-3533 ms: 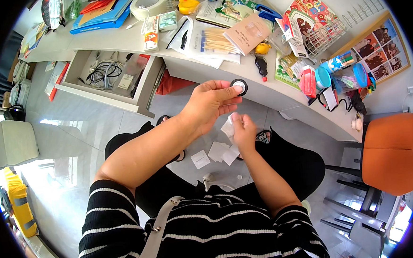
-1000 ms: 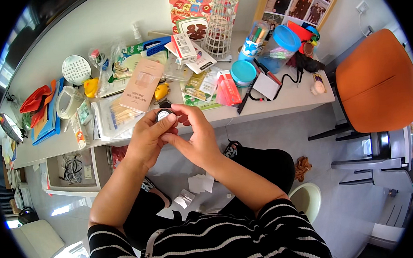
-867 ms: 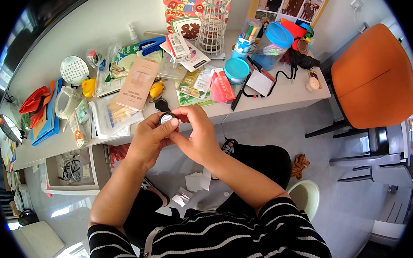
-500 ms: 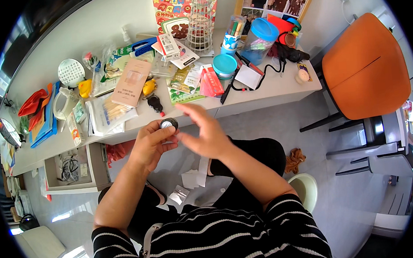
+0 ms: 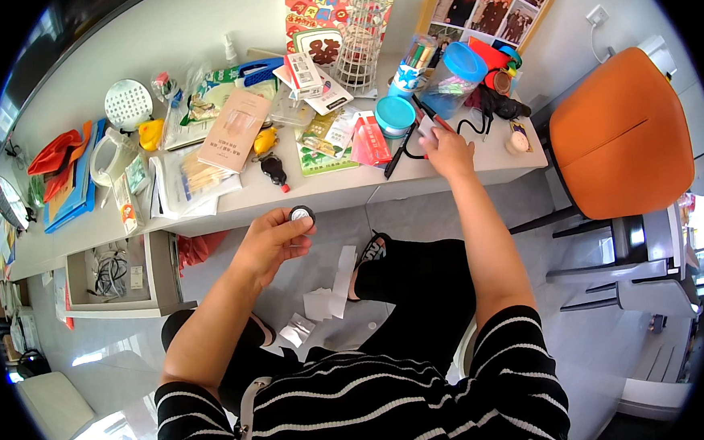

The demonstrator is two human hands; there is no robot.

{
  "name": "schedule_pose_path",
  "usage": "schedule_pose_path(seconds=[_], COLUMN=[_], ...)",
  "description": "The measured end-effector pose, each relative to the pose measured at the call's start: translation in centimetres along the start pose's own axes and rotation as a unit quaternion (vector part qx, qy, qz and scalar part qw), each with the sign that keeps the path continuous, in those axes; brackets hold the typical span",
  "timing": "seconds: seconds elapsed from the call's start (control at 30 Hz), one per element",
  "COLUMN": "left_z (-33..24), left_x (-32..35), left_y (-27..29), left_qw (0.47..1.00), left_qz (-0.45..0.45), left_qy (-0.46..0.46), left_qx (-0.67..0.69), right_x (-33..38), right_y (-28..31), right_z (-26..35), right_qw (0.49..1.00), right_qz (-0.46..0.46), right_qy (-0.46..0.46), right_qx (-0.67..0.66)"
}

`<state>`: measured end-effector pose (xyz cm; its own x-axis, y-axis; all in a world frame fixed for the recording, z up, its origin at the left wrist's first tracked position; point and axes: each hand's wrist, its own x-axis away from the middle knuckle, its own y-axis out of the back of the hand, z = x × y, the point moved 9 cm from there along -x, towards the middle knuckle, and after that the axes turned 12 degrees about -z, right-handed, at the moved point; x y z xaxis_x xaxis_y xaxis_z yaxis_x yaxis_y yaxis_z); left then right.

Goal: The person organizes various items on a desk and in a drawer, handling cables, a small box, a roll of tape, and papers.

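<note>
My left hand [image 5: 266, 245] is closed around a small round black object with a pale, silvery face [image 5: 302, 215], pinched between thumb and fingers in front of the desk's edge. Its exact kind cannot be made out. At the right part of the desk, my right hand [image 5: 453, 153] has its fingers on a small flat white box or card [image 5: 426, 127], which shows only in part past the fingertips. A black cord [image 5: 475, 125] curls close beside that hand. To its left stand a round tub with a turquoise lid [image 5: 395, 114] and a red packet [image 5: 370, 141].
Papers, packets and a pink-beige booklet [image 5: 235, 130] crowd the desk [image 5: 318, 194]. A wire tower [image 5: 360, 46] and a pen holder [image 5: 409, 75] stand at the back. An open drawer [image 5: 124, 308] with cables juts out at left; an orange chair [image 5: 617, 135] is at right. Scraps of paper [image 5: 318, 304] lie on the floor.
My right hand has left the small round object and reached forward and right to the white item on the desk. My left hand keeps hold of the round object.
</note>
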<state>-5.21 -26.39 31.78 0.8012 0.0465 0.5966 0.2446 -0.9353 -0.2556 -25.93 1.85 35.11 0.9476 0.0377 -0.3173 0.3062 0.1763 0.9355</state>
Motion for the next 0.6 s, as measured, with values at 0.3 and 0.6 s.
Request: schedule_pose_path(seconds=[0.3,0.6], left_z=[-1.1,-3.3], left_x=[0.4,2.2], left_y=[1.7,1.1], left_qw=[0.999,0.988], left_qz=[-0.016,0.015], left_qy=[-0.026,-0.138], left_qx=[0.023,0.067], right_x=[0.5,14.3], right_y=[5.7,0.0], right_z=[0.0,17.6], right_qw=[0.797,0.677], right_qz=[-0.093,0.263], right_qy=[-0.168,-0.281], right_qx=[-0.573,-0.627])
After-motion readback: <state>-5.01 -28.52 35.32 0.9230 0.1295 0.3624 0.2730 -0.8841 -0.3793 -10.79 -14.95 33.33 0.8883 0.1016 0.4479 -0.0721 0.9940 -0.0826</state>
